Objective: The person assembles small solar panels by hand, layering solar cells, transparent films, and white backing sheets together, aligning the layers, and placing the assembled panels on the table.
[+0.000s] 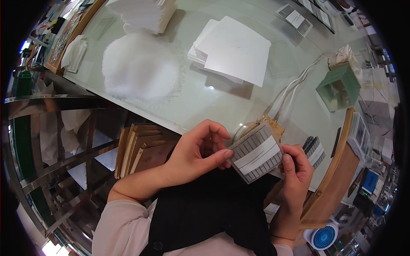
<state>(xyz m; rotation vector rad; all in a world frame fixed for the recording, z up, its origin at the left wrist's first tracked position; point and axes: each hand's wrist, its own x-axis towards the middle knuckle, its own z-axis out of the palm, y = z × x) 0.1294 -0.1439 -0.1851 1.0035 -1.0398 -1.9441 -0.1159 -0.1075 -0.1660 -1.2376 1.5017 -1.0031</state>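
Over the near edge of the table, I hold a flat grey rectangular piece [247,147] with dark stripes and a white band across its middle. It is tilted, with its face toward me. My left hand [198,147] is closed, its thumb and fingers pinching the left edge. On the opposite edge, my right hand [295,168] grips the piece between thumb and bent fingers. Behind it sits a yellowish-brown block [276,128], partly covered by the piece. A similar striped piece with a white band [316,154] lies just beyond my right hand.
White sheets [239,49] lie stacked on the pale table [200,104]. A heap of thin translucent white sheets [141,66] is farther left. White cables [294,85] run toward a green open box [337,87]. Wooden boards [147,147] stand below the table; a blue fan [323,237] is lower right.
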